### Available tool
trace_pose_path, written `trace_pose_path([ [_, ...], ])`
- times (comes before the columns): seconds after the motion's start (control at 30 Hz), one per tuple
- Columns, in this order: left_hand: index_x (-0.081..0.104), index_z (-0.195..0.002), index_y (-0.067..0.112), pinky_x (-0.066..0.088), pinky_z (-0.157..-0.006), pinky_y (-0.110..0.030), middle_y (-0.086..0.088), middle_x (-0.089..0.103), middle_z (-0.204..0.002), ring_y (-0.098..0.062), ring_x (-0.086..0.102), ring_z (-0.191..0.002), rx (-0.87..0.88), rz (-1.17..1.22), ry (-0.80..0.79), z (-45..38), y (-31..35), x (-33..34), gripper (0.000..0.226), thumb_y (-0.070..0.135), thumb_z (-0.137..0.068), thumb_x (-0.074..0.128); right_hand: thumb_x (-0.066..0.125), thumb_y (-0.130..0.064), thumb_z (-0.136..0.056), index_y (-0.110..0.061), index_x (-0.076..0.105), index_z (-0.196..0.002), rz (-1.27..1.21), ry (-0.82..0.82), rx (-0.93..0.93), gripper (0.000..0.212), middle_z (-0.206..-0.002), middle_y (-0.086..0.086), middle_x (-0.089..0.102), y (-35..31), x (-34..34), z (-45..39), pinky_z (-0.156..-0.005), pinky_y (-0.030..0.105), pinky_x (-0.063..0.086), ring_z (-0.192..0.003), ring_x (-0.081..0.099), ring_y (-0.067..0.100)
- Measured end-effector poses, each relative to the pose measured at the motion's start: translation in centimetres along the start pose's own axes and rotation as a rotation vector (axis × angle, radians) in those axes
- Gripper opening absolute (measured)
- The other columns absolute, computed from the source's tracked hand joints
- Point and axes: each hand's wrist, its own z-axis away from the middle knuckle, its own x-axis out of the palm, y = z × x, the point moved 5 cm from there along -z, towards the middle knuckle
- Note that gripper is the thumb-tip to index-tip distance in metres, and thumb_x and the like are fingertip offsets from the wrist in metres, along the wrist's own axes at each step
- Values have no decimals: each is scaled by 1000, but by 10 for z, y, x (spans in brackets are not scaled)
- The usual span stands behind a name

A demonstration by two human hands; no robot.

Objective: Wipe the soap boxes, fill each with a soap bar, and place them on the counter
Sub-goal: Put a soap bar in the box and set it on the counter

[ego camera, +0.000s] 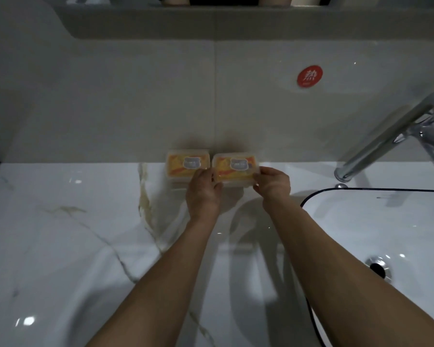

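Step in hand: I judge this to be the last stretch, setting the second filled box down beside the first.
Left box [188, 165]: sits at the back edge of the worktop [60, 221], against the wall, lid on, orange wrapper showing through the clear plastic.
Right box [234, 169]: just beside the left one, touching it or nearly so; the view is dim and soft, so I cannot tell whether it rests fully on the worktop or is a shade lifted.
Left grip [204, 190]: fingers curled on the near left corner of the right box, lying over the seam between the two boxes.
Right grip [271, 182]: pinching the near right corner of the same box, thumb on the front.
Basin [361, 234]: sunk into the worktop to the right, its rim near my right wrist, tap [386, 136] above it.
Risk, nudging: pushing the right box further left would shove its neighbour out of line.
Risk, sliding: the glossy worktop looks slick; letting go unevenly could twist the box askew.
Risk, withdrawal: pulling my right arm back carelessly could drag the box toward the basin rim.
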Motion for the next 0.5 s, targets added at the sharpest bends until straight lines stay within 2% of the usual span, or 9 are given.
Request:
trace_pose_path([
  [0.1,65,-107,14,51,-80,-39,-7,62,-109,-27,62,-98,1,-105,-7,-7,0,2,20,19,-88,68,71,-4,-86,-9,75,-111,35,5,-5,26,-95,6,69,1,5,-6,-101,44,53,-104,68,31],
  [0.27,63,-107,8,52,-78,-42,-10,58,-111,-31,60,-98,11,-202,-15,-12,-2,5,20,17,-89,67,71,-11,-88,-13,76,-110,95,26,-19,23,-96,4,71,4,11,-8,-99,43,54,-102,69,30],
  [0.37,62,-110,8,51,-83,-42,-11,57,-113,-31,59,-101,23,-173,-28,-13,-3,4,21,14,-89,65,70,-16,-88,-16,77,-108,131,29,-39,21,-94,2,73,5,15,-8,-96,43,55,-99,69,29],
  [0.5,62,-122,7,50,-86,-43,-14,60,-117,-34,59,-106,60,-71,10,-11,-3,-7,35,7,-87,63,71,-18,-88,-15,74,-114,184,42,-50,27,-112,6,74,7,16,-9,-99,41,53,-105,69,29],
])
